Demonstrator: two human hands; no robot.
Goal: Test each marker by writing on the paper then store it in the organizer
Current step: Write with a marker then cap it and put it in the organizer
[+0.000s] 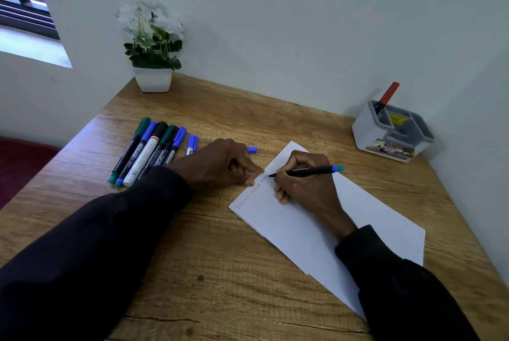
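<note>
My right hand [305, 186] grips a black marker with a blue end [308, 171], its tip touching the white paper [371, 216] beside a line of handwritten words in red and blue. At the paper's left edge rests my left hand [220, 166], fingers curled, with a blue cap [252, 150] poking out behind the knuckles; whether the hand holds that cap is hidden. Several capped markers [148, 150] lie in a row at the left. The grey and white organizer [391, 131] stands at the back right with one red marker [387, 97] upright in it.
A white potted plant [153, 46] stands at the back left of the wooden desk [220, 272]. Walls close the desk off at the back and right. A window is at the upper left, and a dark red seat lies beyond the left edge.
</note>
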